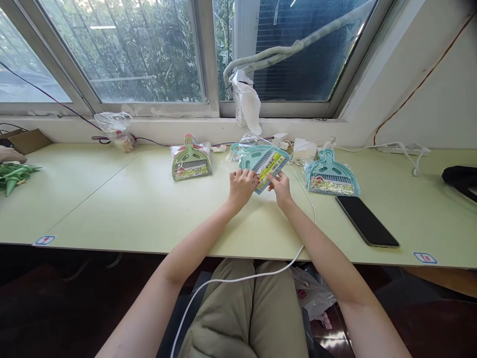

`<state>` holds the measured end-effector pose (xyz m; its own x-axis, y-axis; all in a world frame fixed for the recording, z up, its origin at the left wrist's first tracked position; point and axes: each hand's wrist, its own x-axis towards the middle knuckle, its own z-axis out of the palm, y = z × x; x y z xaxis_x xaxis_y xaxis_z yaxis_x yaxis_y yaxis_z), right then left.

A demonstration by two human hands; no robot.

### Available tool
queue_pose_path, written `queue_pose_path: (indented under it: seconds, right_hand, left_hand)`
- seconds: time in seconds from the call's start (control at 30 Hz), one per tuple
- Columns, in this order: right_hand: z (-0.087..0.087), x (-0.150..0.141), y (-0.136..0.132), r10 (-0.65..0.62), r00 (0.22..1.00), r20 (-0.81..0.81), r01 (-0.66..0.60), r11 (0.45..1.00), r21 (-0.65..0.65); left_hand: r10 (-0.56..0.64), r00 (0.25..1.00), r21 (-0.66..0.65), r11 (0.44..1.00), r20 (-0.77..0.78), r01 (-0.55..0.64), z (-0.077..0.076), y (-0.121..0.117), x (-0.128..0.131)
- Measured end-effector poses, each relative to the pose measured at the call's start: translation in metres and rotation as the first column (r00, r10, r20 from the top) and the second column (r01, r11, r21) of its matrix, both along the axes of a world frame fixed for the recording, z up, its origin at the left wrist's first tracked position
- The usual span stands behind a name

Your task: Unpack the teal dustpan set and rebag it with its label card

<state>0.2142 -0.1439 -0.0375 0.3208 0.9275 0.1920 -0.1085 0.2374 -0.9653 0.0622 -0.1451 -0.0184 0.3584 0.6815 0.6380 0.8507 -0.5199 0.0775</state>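
Between my hands, tilted above the table, is a light blue mini dustpan and brush set (257, 158) with a yellow-green label. My left hand (242, 188) is closed on its lower left edge. The fingers of my right hand (280, 190) pinch its lower right corner. Clear plastic wrap (250, 139) shows behind the set. To the left lies a green dustpan set (192, 161) in clear wrapping, with some red at its top. A wrapped light blue dustpan set (331, 175) lies to the right.
A black phone (367, 221) lies at the right. A white cable (238, 280) crosses the table edge and my lap. Along the window stand a bag (118, 132) and a tissue pack (246, 102). Another person's hand (11, 155) is near green items (17, 175) at far left.
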Motion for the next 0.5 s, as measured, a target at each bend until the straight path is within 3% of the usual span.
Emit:
queue_pose_path:
  seconds: [0.3, 0.5]
  right_hand:
    - [-0.001, -0.002, -0.002, 0.008, 1.0, -0.003, -0.008, 1.0, -0.006]
    - [0.003, -0.005, -0.004, 0.075, 0.997, 0.02, -0.075, 0.997, 0.008]
  left_hand:
    - [-0.059, 0.998, 0.058, 0.996, -0.039, 0.061, -0.003, -0.001, 0.003]
    - [-0.004, 1.0, 0.013, 1.0, 0.024, 0.004, 0.005, -0.006, 0.005]
